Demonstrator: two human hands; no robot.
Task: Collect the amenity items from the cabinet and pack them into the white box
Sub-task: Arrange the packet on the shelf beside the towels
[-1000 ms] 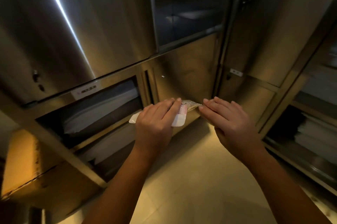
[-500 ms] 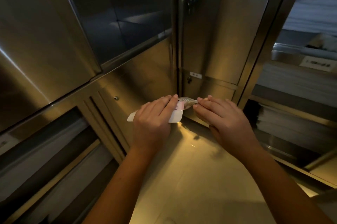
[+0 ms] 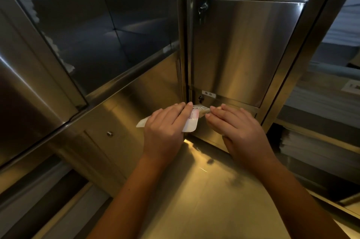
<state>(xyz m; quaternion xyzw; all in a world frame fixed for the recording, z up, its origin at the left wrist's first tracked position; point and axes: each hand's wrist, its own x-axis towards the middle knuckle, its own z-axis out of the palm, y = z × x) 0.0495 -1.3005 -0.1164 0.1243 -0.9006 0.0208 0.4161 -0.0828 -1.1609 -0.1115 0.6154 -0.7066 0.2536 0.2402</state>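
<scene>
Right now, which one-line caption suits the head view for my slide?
Left hand holds flat white plastic sachets, right hand touching their tip, before closed stainless-steel cabinet door.

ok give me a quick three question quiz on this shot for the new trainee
1. True or false: the labelled cabinet door stands open.
2. The left hand holds: A a white sachet; B a towel; C a bottle.
3. Fill in: a ___ hangs in that door's lock.
Key: 1 false; 2 A; 3 key.
</scene>
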